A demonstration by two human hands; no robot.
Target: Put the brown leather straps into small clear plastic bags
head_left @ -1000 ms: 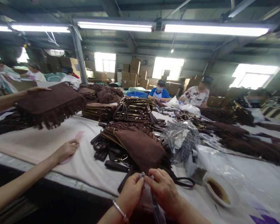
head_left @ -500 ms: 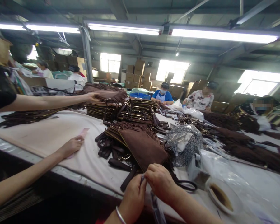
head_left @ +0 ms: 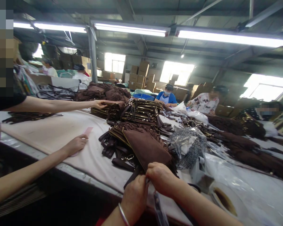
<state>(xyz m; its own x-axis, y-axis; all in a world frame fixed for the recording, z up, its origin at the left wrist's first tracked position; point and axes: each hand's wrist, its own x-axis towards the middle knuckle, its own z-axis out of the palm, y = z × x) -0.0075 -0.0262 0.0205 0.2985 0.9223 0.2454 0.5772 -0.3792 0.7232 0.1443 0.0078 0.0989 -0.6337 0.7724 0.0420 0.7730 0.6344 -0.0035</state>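
Observation:
A brown fringed pouch (head_left: pixel 147 146) with a gold zip edge lies on top of similar pouches, its near corner at my hands. My left hand (head_left: pixel 136 193), with a silver bangle at the wrist, is closed in a pinch close to that corner. Pressed up against it, my right hand (head_left: pixel 161 179) is closed too, fingertips meeting the left ones. Whatever they pinch is hidden by the fingers. A clear plastic strip (head_left: pixel 159 208) hangs below my right hand. Dark wrist straps with a gold clip (head_left: pixel 129 157) lie left of the pouch.
On the left, a co-worker's hand (head_left: pixel 76 144) holds a pink comb (head_left: pixel 88 130); the other rests on stacked pouches (head_left: pixel 106 110). A patterned plastic-wrapped bundle (head_left: pixel 188 146), a tape roll (head_left: pixel 224 199) and clear plastic sheeting (head_left: pixel 250 179) lie right. Other people sit across the table.
My hands have drawn tighter together, covering the pale bit that showed between them. The co-worker's far hand has laid a pouch onto the stack. The view has shifted slightly.

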